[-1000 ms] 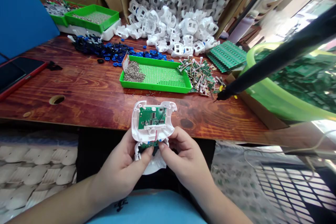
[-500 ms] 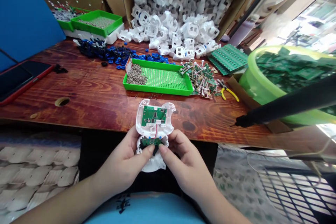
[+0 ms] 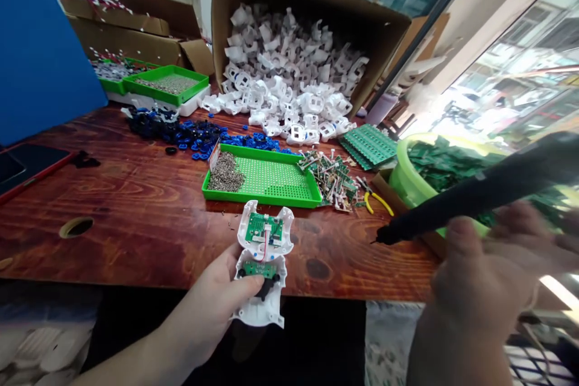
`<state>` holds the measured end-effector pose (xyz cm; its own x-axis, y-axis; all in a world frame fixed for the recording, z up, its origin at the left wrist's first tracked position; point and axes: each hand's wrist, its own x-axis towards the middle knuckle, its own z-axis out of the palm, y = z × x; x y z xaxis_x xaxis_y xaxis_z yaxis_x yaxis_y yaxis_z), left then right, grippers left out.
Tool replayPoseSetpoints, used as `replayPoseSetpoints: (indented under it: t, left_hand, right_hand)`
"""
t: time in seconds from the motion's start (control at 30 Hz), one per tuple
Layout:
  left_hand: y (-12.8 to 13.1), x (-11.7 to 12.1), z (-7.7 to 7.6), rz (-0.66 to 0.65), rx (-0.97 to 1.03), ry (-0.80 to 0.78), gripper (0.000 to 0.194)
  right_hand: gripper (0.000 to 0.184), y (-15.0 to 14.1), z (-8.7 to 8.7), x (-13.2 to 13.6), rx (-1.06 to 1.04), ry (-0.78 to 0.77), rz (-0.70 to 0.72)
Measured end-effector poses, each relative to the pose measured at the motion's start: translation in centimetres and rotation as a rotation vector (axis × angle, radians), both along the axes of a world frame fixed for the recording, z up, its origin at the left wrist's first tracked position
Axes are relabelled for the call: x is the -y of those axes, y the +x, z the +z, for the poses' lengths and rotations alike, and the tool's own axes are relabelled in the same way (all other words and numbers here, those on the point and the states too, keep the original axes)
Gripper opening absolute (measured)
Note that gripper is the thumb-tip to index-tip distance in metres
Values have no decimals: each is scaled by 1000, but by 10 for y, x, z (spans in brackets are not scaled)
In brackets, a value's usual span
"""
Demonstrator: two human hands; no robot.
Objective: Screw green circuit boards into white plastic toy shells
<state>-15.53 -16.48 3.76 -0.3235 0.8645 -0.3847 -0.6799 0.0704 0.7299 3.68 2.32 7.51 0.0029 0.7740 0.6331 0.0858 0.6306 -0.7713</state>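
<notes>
My left hand (image 3: 217,289) grips an opened white plastic casing (image 3: 265,307) in two halves, its thumb pressing on the lower half. The upper half carries a green circuit board (image 3: 253,226), and red and white wires run down to a smaller green board (image 3: 257,269) in the lower half. Black parts sit beside and below that small board. My right hand (image 3: 484,271) is raised at the right, blurred, with thumb and fingers apart. It is just below a black electric screwdriver (image 3: 452,202) whose thin tip points left; whether they touch I cannot tell.
A green tray (image 3: 280,198) with small screws (image 3: 226,173) lies ahead, beside wired boards (image 3: 335,181) and yellow-handled pliers (image 3: 379,200). Behind are blue and black parts (image 3: 199,137) and a carton (image 3: 380,54) of white shells. A yellow-green tub (image 3: 407,172) of boards stands right.
My right hand has let go of the casing and moved right, up near the screwdriver. My left hand still holds the casing. The view has tilted up.
</notes>
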Motion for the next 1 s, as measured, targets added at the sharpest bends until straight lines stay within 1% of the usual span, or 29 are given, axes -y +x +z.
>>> replayPoseSetpoints:
  t: [0.03, 0.07, 0.13, 0.17, 0.23, 0.3, 0.37, 0.43, 0.5, 0.57, 0.63, 0.67, 0.73, 0.83, 1.0]
  left_hand:
    - [-1, -4, -1, -5, -1, 12, 28]
    - [-1, -9, -2, -10, 2, 21, 29]
    - [-2, -16, -2, -19, 21, 26, 32]
    - [-2, -20, -2, -25, 34, 25, 34]
    - [-2, -25, -1, -38, 70, 29, 35]
    - [-2, -30, 0, -65, 121, 40, 35]
    - [-4, -33, -1, -85, 161, 25, 33]
    - [-6, -34, -4, -102, 167, -23, 32]
    - [-9, -35, -8, -126, 152, -74, 37]
    - [-12, -35, -12, -141, 121, -123, 42]
    - [-13, -34, -14, -144, 92, -151, 44]
    - [-13, -34, -15, -144, 83, -162, 43]
    - [-14, -34, -16, -144, 80, -165, 43]
    - [-14, -34, -18, -132, 67, -171, 45]
    - [-13, -35, -23, -141, 75, -191, 51]
  right_hand:
    - [65, -3, 5, -9, -40, -6, -4]
    - [57, -6, 9, -16, -64, -22, 13]
    - [33, -15, 11, -25, -74, -70, 63]
    - [28, -20, 10, -27, -82, -81, 79]
    - [26, -30, 8, -26, -100, -101, 116]
    - [23, -39, 8, -22, -139, -122, 190]
    - [21, -49, 12, -17, -192, -147, 299]
    - [21, -63, 17, -14, -244, -169, 404]
    - [21, -81, 21, -16, -278, -160, 466]
    - [23, -102, 21, -23, -310, -79, 478]
    - [25, -125, 17, -37, -324, 20, 466]
    - [26, -135, 14, -44, -323, 48, 462]
    - [27, -152, 8, -59, -308, 49, 461]
    - [28, -167, 0, -73, -272, 24, 456]
    - [29, -177, -9, -77, -287, 50, 465]
